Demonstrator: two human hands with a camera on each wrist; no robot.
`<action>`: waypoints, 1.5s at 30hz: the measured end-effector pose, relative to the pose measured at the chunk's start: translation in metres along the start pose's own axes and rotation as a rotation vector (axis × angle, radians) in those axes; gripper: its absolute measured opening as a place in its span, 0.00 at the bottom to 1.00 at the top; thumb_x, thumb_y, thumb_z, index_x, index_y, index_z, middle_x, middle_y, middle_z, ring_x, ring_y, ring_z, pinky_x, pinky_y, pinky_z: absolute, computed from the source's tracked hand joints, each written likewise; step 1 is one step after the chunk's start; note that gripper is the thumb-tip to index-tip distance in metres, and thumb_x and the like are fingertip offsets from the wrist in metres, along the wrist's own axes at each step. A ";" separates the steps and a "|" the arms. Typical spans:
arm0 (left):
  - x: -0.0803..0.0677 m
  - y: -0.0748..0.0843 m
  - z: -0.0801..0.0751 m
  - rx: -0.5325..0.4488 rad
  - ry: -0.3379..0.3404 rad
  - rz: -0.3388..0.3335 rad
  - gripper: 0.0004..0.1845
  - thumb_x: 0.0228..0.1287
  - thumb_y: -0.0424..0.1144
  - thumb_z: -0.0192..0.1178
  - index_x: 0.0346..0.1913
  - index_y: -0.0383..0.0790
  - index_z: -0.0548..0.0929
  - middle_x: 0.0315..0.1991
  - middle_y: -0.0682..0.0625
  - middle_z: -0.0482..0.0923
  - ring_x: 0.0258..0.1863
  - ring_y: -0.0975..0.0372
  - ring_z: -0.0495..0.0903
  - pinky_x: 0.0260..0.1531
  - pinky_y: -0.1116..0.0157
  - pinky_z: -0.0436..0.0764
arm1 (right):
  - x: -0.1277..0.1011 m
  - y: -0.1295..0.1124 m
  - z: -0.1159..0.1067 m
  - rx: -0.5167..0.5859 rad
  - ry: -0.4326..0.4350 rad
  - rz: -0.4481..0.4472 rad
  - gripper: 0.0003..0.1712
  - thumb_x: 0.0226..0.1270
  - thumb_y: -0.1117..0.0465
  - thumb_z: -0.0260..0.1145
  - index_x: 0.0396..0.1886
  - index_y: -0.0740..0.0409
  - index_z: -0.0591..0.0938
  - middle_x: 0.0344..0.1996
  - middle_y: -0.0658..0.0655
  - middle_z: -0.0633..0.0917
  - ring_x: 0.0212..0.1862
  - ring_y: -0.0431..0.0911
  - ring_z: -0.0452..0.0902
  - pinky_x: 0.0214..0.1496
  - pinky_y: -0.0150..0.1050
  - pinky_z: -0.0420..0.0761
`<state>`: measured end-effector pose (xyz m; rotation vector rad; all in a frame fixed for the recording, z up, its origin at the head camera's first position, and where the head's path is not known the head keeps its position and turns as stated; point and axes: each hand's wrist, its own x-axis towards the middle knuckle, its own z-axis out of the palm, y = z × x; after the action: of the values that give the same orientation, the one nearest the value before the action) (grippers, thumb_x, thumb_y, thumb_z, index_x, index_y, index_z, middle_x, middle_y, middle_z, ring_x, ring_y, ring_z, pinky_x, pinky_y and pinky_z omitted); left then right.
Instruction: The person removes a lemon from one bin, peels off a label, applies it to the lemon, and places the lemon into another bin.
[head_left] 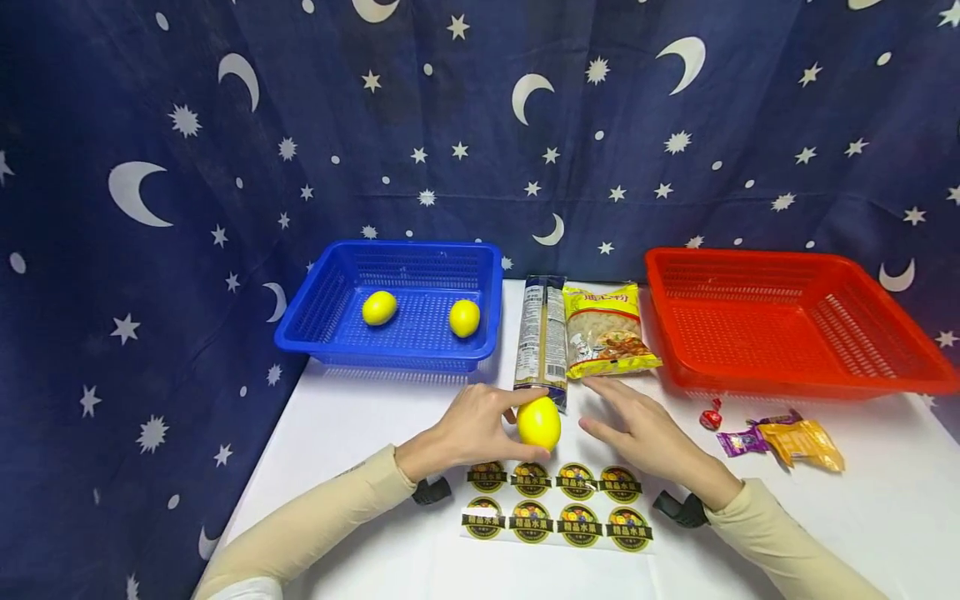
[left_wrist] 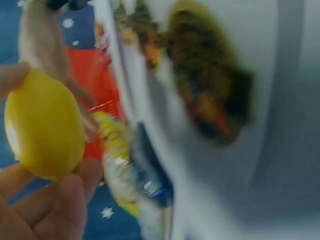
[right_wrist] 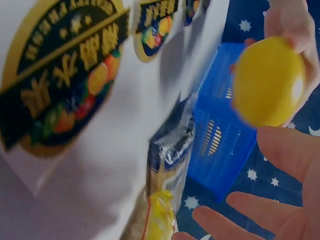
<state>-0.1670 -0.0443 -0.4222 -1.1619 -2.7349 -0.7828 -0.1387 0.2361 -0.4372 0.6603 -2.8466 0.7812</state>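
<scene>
Two packets [head_left: 612, 325] — between baskets [head_left: 390, 350] — lie beyond the lemon [head_left: 539, 423].

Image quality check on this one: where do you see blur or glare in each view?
Head view: largely crisp, with white glare across the lower-left sticker; left wrist view: dimmer, its closest sticker blurred past reading, a bright highlight on the lemon; right wrist view: slightly soft, though large characters show on the biggest sticker, and the lemon's right side catches a pale highlight.

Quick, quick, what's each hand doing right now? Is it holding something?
Left hand: holding a lemon between thumb and fingers.
Right hand: open, holding nothing.
</scene>
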 end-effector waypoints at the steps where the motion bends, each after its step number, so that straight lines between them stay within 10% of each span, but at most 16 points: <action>1: 0.001 -0.001 0.005 0.016 -0.009 -0.012 0.43 0.47 0.66 0.75 0.67 0.52 0.82 0.34 0.54 0.91 0.29 0.66 0.86 0.26 0.75 0.71 | 0.000 -0.001 0.002 0.003 -0.005 -0.005 0.35 0.69 0.47 0.70 0.71 0.56 0.75 0.68 0.61 0.79 0.69 0.59 0.76 0.68 0.62 0.74; 11: 0.006 -0.007 0.030 0.140 -0.095 -0.093 0.45 0.47 0.71 0.73 0.69 0.57 0.79 0.16 0.59 0.78 0.16 0.71 0.68 0.20 0.71 0.63 | 0.003 -0.011 0.022 0.051 -0.097 -0.026 0.34 0.69 0.45 0.70 0.71 0.52 0.78 0.65 0.56 0.83 0.67 0.55 0.80 0.67 0.58 0.77; 14: 0.007 -0.008 0.032 0.131 -0.129 -0.078 0.47 0.49 0.70 0.72 0.71 0.54 0.77 0.14 0.60 0.73 0.16 0.69 0.66 0.18 0.70 0.62 | 0.005 -0.012 0.028 0.061 -0.103 -0.046 0.34 0.69 0.44 0.70 0.70 0.52 0.78 0.61 0.54 0.86 0.48 0.42 0.86 0.59 0.52 0.83; 19: 0.007 -0.007 0.032 0.116 -0.182 -0.076 0.49 0.52 0.70 0.71 0.74 0.51 0.72 0.11 0.60 0.63 0.14 0.68 0.61 0.15 0.69 0.60 | 0.006 -0.013 0.033 0.063 -0.099 -0.054 0.33 0.68 0.43 0.70 0.68 0.52 0.80 0.47 0.53 0.92 0.22 0.30 0.63 0.44 0.39 0.77; 23: 0.006 -0.007 0.031 0.105 -0.207 -0.083 0.50 0.54 0.70 0.69 0.77 0.52 0.69 0.11 0.61 0.61 0.14 0.68 0.61 0.14 0.68 0.61 | 0.004 -0.012 0.031 0.038 -0.084 -0.042 0.34 0.67 0.42 0.70 0.69 0.51 0.80 0.55 0.53 0.89 0.39 0.41 0.86 0.54 0.48 0.83; 26: 0.003 -0.007 0.030 0.104 -0.224 -0.104 0.53 0.55 0.72 0.67 0.80 0.51 0.64 0.14 0.60 0.66 0.16 0.67 0.65 0.16 0.68 0.64 | 0.000 -0.012 0.027 0.005 -0.060 -0.023 0.33 0.68 0.43 0.70 0.69 0.52 0.79 0.61 0.55 0.86 0.61 0.52 0.84 0.62 0.56 0.80; 31: -0.012 -0.008 0.020 0.152 -0.238 -0.177 0.59 0.54 0.76 0.64 0.81 0.45 0.59 0.34 0.53 0.85 0.34 0.60 0.78 0.25 0.65 0.73 | -0.020 -0.010 0.018 -0.053 0.002 0.010 0.30 0.67 0.46 0.72 0.66 0.52 0.82 0.59 0.56 0.87 0.62 0.54 0.83 0.63 0.56 0.80; 36: -0.036 -0.009 0.010 0.226 -0.245 -0.168 0.43 0.60 0.68 0.66 0.70 0.43 0.77 0.55 0.48 0.83 0.51 0.56 0.78 0.32 0.64 0.78 | -0.051 -0.016 0.019 -0.146 -0.050 0.013 0.28 0.65 0.47 0.74 0.63 0.48 0.84 0.61 0.54 0.85 0.62 0.53 0.82 0.60 0.56 0.81; 45: -0.060 -0.008 0.016 0.282 -0.184 -0.081 0.12 0.62 0.56 0.71 0.37 0.54 0.85 0.40 0.55 0.80 0.35 0.63 0.72 0.27 0.70 0.68 | -0.071 -0.027 0.027 -0.319 -0.152 -0.026 0.28 0.62 0.44 0.75 0.62 0.43 0.86 0.67 0.59 0.80 0.68 0.59 0.75 0.59 0.57 0.80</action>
<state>-0.1277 -0.0806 -0.4542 -1.1187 -2.9316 -0.2917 -0.0629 0.2287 -0.4635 0.7326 -2.9928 0.2712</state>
